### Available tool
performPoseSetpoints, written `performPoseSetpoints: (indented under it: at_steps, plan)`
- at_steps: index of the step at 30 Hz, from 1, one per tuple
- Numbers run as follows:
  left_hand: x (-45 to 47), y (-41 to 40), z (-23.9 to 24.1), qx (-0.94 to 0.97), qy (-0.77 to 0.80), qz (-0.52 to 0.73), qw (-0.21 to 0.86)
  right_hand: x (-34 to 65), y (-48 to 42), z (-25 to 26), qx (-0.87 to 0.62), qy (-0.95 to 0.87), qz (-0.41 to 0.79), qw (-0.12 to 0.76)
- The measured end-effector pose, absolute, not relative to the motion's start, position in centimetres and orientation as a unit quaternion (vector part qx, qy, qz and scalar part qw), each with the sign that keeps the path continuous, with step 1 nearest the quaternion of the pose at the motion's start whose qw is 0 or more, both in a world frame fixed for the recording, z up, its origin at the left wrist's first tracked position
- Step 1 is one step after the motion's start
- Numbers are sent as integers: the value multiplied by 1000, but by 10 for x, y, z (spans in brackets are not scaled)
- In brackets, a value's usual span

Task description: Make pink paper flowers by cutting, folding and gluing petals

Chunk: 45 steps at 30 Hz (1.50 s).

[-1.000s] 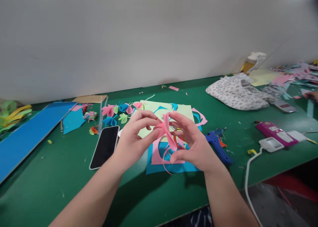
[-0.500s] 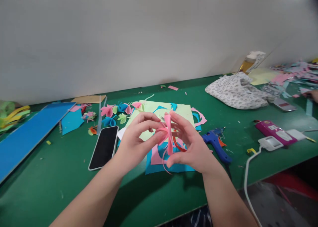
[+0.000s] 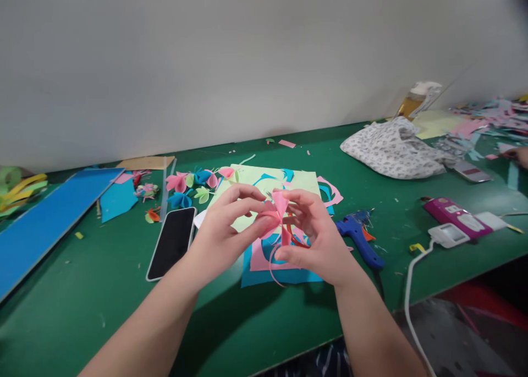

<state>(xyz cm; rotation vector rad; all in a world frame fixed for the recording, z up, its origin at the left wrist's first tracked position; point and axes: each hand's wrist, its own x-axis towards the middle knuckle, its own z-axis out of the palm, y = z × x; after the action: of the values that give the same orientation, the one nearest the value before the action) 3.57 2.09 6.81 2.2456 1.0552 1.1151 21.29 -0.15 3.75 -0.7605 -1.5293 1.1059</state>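
Between my two hands is a pink paper flower (image 3: 281, 203), held above the middle of the green table. My left hand (image 3: 231, 231) pinches its petals from the left. From the right, the fingertips and thumb of my right hand (image 3: 315, 234) close on the petals above and below. Part of the flower is hidden behind the fingers. Behind my right fingers shows the red handle of a tool (image 3: 297, 239), probably scissors. Beneath lie blue paper (image 3: 264, 279), pink cut paper (image 3: 259, 261) and a pale green sheet (image 3: 303, 181).
Finished paper flowers (image 3: 178, 182) and a phone (image 3: 172, 242) lie to the left, near a long blue board (image 3: 53, 217). On the right are a blue glue gun (image 3: 361, 242), a patterned cloth (image 3: 390, 148), a purple device (image 3: 454, 214) and a white cable (image 3: 409, 300). Another person's hand (image 3: 520, 156) shows far right.
The pink flower's right-hand petals have been squeezed from a flat, upright strip into a pinched, folded shape between my right fingers and thumb. My left hand keeps its hold.
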Motion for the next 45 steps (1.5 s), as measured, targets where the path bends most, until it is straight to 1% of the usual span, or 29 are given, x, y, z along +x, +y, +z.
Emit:
performPoseSetpoints:
  at_steps: [5, 7, 10, 12, 15, 19, 24, 31, 45]
  plan:
    - [37, 22, 67, 798, 382, 398, 242, 214, -1, 37, -338, -627, 464, 526]
    - [39, 22, 66, 767, 387, 421, 292, 215, 0, 35, -313, -626, 480, 529]
    - [41, 23, 62, 679, 382, 470, 415, 215, 3, 33, -267, -630, 502, 529]
    - [43, 24, 59, 630, 370, 490, 476, 215, 4, 31, -263, -627, 511, 526]
    - [45, 23, 57, 606, 367, 501, 497, 214, 5, 29, -273, -610, 521, 531]
    - [46, 21, 56, 630, 380, 487, 470, 212, 4, 29, -274, -597, 531, 536]
    - [46, 20, 56, 692, 378, 476, 389, 212, 2, 30, -278, -602, 517, 541]
    - [44, 19, 57, 739, 379, 465, 308, 212, 4, 29, -227, -584, 544, 558]
    - [46, 16, 61, 800, 396, 414, 181, 210, 2, 30, -244, -566, 559, 554]
